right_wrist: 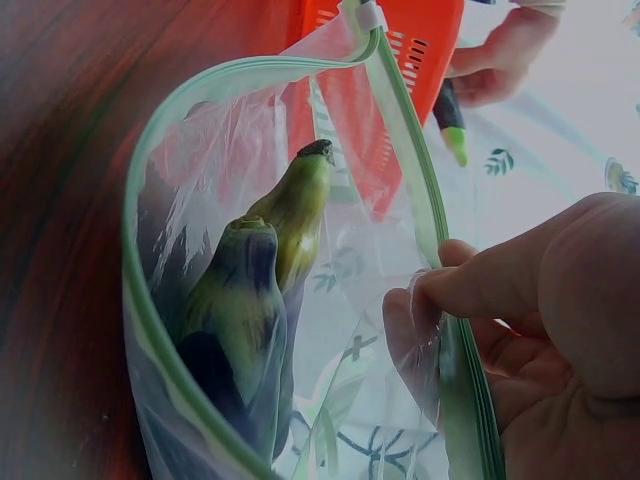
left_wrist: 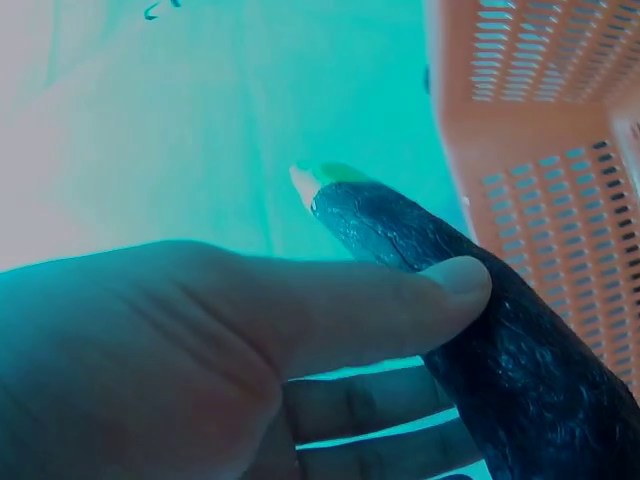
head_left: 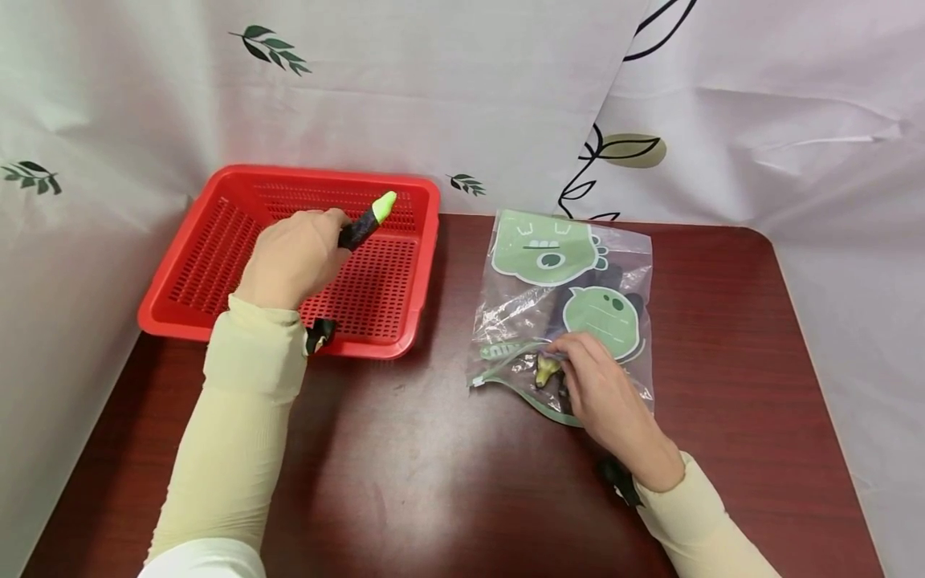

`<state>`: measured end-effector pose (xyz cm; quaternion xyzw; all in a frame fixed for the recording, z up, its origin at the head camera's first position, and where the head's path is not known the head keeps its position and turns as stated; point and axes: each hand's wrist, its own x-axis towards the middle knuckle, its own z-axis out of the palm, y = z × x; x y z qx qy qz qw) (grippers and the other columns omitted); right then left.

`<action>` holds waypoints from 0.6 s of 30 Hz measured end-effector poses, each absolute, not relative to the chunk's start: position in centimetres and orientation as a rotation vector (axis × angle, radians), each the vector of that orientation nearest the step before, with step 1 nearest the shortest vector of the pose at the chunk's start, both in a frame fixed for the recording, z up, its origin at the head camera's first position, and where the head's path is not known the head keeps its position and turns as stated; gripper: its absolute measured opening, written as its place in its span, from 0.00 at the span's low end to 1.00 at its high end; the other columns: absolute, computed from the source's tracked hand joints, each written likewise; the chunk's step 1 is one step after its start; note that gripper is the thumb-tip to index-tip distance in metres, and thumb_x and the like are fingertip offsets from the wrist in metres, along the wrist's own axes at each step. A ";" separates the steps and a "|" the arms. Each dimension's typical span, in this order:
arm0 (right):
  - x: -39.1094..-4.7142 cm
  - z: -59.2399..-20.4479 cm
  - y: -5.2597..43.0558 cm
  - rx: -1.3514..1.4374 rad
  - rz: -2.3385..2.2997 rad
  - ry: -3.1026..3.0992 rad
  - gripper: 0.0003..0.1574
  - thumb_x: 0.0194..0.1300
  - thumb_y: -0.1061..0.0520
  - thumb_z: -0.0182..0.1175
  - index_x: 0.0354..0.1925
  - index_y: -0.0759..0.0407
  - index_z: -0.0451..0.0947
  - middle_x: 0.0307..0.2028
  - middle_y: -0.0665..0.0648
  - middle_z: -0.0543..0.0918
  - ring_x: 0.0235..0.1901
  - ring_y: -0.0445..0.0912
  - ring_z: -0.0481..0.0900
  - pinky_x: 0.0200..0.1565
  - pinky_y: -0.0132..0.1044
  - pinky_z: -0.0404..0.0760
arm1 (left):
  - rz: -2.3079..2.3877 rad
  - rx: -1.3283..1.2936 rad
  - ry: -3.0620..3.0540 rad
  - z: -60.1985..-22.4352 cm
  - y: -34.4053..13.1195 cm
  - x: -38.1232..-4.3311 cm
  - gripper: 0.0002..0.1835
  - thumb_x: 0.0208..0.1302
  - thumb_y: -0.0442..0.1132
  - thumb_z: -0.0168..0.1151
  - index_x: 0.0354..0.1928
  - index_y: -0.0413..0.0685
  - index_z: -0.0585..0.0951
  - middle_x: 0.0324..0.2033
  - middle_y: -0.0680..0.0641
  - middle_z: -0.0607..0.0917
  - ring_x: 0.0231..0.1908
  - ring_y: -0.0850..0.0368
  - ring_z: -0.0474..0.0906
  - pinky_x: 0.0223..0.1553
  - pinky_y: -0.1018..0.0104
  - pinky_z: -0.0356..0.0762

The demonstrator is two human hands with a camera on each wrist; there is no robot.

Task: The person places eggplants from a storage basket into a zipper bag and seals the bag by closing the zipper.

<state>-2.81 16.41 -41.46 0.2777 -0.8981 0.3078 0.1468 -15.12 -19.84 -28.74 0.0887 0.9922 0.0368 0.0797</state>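
My left hand [head_left: 289, 253] grips a long dark eggplant [head_left: 359, 231] with a bright green tip above the red basket [head_left: 428, 277]. In the left wrist view, the thumb lies across the dark wrinkled skin, fingers on the other side. On the right of the table lies a clear zip bag [head_left: 516, 309] with green cartoon prints. My right hand [head_left: 610, 397] pinches one side of its mouth between thumb and fingers, and the mouth gapes. Inside, the right wrist view shows two eggplants [right_wrist: 300, 225] with yellow-green stem ends; their lower parts are partly hidden.
The dark red-brown table [head_left: 405, 449] has a rounded far right corner. A white curtain [head_left: 405, 104] with leaf prints stands right behind the basket and bag. The bag's zip slider [head_left: 478, 381] sits at the left end of its mouth.
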 end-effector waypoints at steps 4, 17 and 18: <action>-2.8 -41.4 16.4 0.800 0.881 -2.581 0.18 0.60 0.77 0.59 0.47 0.66 0.77 0.45 0.58 0.79 0.49 0.51 0.77 0.52 0.43 0.75 | 0.161 0.249 3.027 -28.5 -19.3 -14.3 0.17 0.65 0.36 0.61 0.53 0.36 0.78 0.35 0.35 0.83 0.29 0.40 0.79 0.28 0.44 0.75; -2.8 -41.5 16.4 0.804 0.887 -2.575 0.18 0.60 0.77 0.59 0.48 0.66 0.77 0.46 0.58 0.79 0.49 0.51 0.77 0.53 0.42 0.75 | 0.344 0.268 3.210 -28.6 -17.8 -10.9 0.17 0.61 0.36 0.64 0.52 0.39 0.80 0.37 0.39 0.84 0.30 0.40 0.80 0.30 0.42 0.76; -2.9 -41.5 16.4 0.805 0.888 -2.573 0.18 0.60 0.78 0.59 0.48 0.66 0.77 0.45 0.58 0.79 0.49 0.51 0.77 0.53 0.42 0.75 | 0.367 0.262 3.219 -28.7 -17.8 -10.7 0.17 0.61 0.36 0.64 0.52 0.39 0.80 0.36 0.40 0.84 0.29 0.40 0.80 0.29 0.43 0.76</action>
